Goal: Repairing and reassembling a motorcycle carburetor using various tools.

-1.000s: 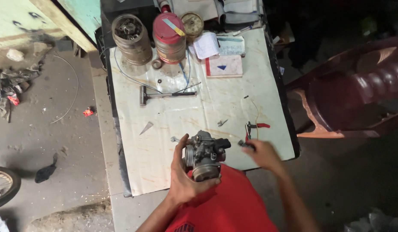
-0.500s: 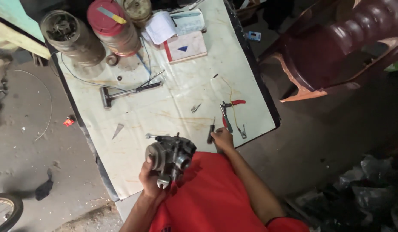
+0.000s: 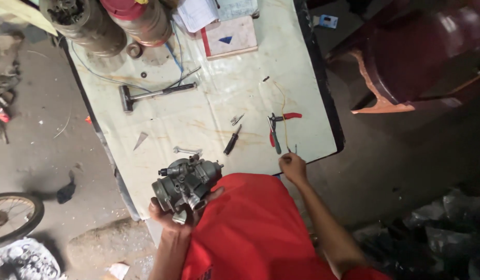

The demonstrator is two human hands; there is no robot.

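Note:
My left hand (image 3: 170, 215) grips a grey metal carburetor (image 3: 185, 181) and holds it just above the near edge of the pale worktable (image 3: 214, 111). Over at the table's near right corner, my right hand (image 3: 293, 167) pinches a thin yellow wire (image 3: 285, 124) with closed fingers. Just beyond that hand lie pliers with red and green handles (image 3: 279, 129). A small black screwdriver (image 3: 232, 140) and a small spanner (image 3: 187, 151) lie between the two hands. My red shirt covers the bottom centre of the view.
A T-handle tool (image 3: 154, 95) lies mid-table. At the far end stand a red canister (image 3: 138, 18), a dark round part (image 3: 81, 26) and a notebook (image 3: 229, 36). A dark red plastic chair (image 3: 421, 57) stands right, a wheel (image 3: 11, 215) lower left, black bags (image 3: 437, 233) lower right.
The view has swung left and tilted. My right hand has pulled back from beside the pliers to the table's near corner. The carburetor stays in my left hand.

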